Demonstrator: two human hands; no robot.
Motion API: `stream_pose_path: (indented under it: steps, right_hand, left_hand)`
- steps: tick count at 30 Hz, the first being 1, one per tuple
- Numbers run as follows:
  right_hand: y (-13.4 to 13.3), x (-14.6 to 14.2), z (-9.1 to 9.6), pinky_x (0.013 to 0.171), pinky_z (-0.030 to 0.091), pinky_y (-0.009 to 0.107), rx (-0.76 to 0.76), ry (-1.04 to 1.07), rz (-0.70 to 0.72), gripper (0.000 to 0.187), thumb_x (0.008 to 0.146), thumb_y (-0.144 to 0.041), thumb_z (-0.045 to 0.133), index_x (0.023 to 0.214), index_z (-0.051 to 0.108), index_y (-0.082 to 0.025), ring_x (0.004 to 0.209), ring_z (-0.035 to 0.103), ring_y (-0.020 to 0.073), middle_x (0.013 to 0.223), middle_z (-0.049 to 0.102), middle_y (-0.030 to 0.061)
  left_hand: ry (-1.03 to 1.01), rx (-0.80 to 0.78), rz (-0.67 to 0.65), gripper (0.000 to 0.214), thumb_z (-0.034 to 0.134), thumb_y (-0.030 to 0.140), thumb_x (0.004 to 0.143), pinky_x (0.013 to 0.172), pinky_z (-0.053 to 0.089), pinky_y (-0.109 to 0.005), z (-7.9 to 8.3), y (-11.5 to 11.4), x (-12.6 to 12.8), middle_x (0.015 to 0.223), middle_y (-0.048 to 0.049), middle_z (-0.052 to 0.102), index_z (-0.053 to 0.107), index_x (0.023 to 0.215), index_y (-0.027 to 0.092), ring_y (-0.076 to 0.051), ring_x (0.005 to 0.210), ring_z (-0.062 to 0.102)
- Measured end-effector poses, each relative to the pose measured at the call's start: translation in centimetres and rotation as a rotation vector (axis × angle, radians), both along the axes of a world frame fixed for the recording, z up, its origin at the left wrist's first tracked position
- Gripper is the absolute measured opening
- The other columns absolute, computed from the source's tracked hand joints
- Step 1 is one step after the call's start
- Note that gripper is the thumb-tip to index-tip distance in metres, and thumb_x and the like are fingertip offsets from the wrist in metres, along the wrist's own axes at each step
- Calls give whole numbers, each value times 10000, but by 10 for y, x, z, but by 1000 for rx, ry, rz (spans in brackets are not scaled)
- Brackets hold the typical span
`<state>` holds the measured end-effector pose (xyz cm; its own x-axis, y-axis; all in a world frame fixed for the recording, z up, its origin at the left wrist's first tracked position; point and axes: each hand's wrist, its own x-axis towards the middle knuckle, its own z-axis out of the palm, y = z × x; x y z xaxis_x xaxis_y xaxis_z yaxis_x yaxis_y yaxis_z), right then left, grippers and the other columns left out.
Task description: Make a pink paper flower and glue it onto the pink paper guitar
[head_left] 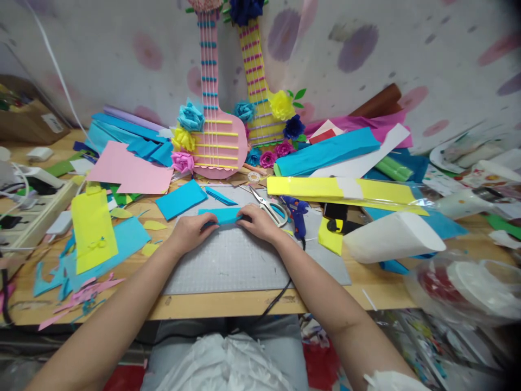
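Observation:
A folded strip of blue paper [228, 215] lies flat over the grey cutting mat [240, 260], held at both ends. My left hand [194, 232] grips its left end with curled fingers. At the other end, my right hand [257, 221] pinches the strip between thumb and fingers. Just beyond the strip lies a narrow folded blue piece [221, 196]. A larger blue paper rectangle [181, 200] rests behind my left hand. Beside my right hand are scissors [269, 207] with pale handles, spread a little, and a blue glue gun [298, 214].
Two paper guitars, one pink [220, 141] and one yellow [260, 92], lean on the wall. Yellow paper [94, 231] and scraps lie left. A yellow crepe roll [342, 190] and a white paper roll [394, 237] lie right. A power strip [36, 212] sits far left.

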<state>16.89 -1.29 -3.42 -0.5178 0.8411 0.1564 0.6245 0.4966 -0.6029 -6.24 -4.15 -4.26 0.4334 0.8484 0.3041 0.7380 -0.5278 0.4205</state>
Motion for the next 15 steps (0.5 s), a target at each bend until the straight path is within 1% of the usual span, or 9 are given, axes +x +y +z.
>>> stream_pose_path:
  steps: [2,4,6,8,10,13,15]
  right_hand:
    - [-1,0,1,808,375,257,-14,-8,-41,96,790,-202,580,863,626,-161,881,524,144,878,632,39]
    - [-2,-2,2,773,378,247,-31,-34,-100,103,808,-228,557,860,621,-166,850,533,141,851,627,32]
    - [-3,-6,3,731,376,242,-39,-79,-158,127,827,-260,530,862,613,-171,805,538,141,819,620,26]
    - [-2,-11,4,696,370,241,-47,-129,-213,146,837,-282,513,882,602,-176,774,541,143,808,619,23]
    - [-2,-16,5,675,367,239,-69,-160,-269,170,842,-282,500,960,574,-183,765,552,143,817,624,19]
    - [-2,-23,7,659,367,240,-110,-188,-343,285,846,-281,494,1115,478,-190,766,576,151,833,634,13]
    - [-2,-27,6,663,371,251,-110,-224,-383,330,851,-294,488,1156,430,-184,791,591,169,850,639,25]
  left_hand:
    - [-95,-58,58,252,510,413,811,708,482,-258,-1,2,-2,921,-21,700,595,960,227,-154,790,651]
    - [-171,-111,169,302,544,403,787,736,482,-273,-1,5,-4,936,-20,698,562,1034,231,-163,823,647]
    - [-181,-156,306,357,571,387,766,712,478,-282,1,7,-6,913,-7,699,531,1091,246,-165,778,644]
    - [-155,-185,403,389,582,365,755,667,468,-279,3,9,-6,898,3,695,508,1123,261,-162,741,636]
    - [-139,-202,444,432,586,341,752,643,458,-273,5,10,-5,921,0,685,474,1162,263,-161,752,630]
    - [-135,-201,444,521,576,303,760,626,450,-268,5,10,-2,1004,-16,659,388,1243,250,-153,753,621]
    - [-100,-172,440,562,565,286,764,611,445,-270,4,10,0,1063,-35,633,343,1279,240,-152,741,613]
